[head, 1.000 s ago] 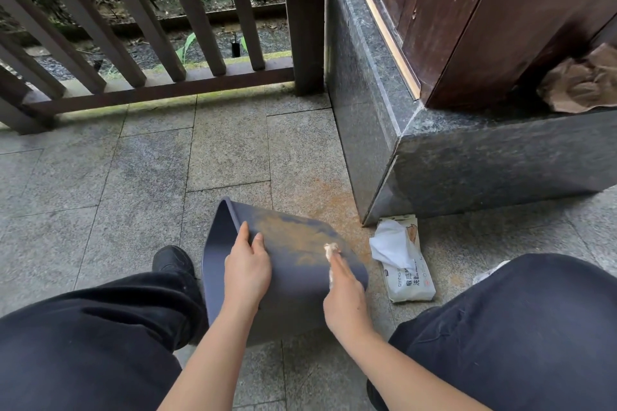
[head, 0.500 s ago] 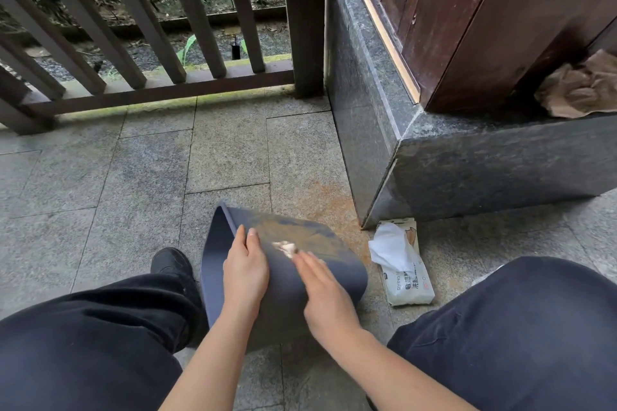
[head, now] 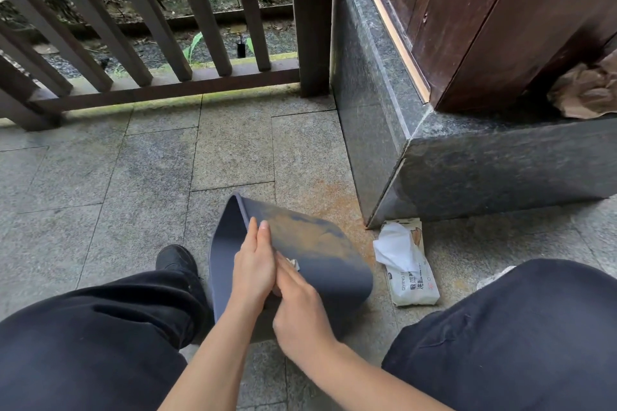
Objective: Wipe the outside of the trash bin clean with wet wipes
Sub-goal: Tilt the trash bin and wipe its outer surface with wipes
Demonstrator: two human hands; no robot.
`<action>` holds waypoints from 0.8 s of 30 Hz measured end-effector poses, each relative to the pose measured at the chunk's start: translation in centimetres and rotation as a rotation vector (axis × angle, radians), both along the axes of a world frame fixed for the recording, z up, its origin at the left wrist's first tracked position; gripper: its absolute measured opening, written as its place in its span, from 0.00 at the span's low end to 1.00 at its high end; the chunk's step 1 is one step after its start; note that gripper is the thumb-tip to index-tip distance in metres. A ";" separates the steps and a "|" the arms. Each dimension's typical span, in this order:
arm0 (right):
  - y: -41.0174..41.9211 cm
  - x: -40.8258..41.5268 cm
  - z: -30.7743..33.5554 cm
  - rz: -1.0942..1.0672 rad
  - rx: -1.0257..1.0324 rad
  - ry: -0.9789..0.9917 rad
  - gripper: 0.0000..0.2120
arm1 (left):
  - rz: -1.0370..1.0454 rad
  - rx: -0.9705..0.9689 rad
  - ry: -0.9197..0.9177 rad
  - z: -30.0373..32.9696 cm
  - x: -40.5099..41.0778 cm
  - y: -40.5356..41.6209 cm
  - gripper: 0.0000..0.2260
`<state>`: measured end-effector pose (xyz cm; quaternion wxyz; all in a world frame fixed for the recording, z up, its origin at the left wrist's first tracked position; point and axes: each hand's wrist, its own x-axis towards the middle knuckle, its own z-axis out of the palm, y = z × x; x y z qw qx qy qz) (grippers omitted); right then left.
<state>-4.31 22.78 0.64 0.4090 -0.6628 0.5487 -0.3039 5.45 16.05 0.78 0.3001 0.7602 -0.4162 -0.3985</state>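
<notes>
The dark trash bin (head: 320,264) lies on its side on the stone floor (head: 133,183) between the person's knees, its upper wall smeared with orange grime, and it could roll or skid if the wiping pushes harder than the brace. The left hand (head: 254,269) rests on the bin's top with fingers straight and together, a light hold that might slip. Just beside it on the bin, the right hand (head: 302,307) presses the small soiled wipe (head: 293,263); whether its fingers curl round it I cannot tell, and the wipe may only smear the dirt
</notes>
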 end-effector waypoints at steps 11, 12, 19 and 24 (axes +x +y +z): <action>-0.3 -5.1 -4.7 0.126 -0.182 0.326 0.39 | 0.166 0.055 -0.010 -2.8 -0.6 2.0 0.20; -0.7 -5.7 -4.9 0.095 -0.154 0.345 0.40 | 0.188 0.053 0.002 -2.8 -0.3 1.9 0.20; -1.7 -10.8 -7.6 -0.290 0.225 0.417 0.40 | 0.161 0.056 -0.066 -1.3 1.6 2.2 0.21; -2.1 -10.1 -7.8 -0.430 0.363 0.455 0.34 | 0.139 0.061 -0.145 -0.4 2.3 2.4 0.21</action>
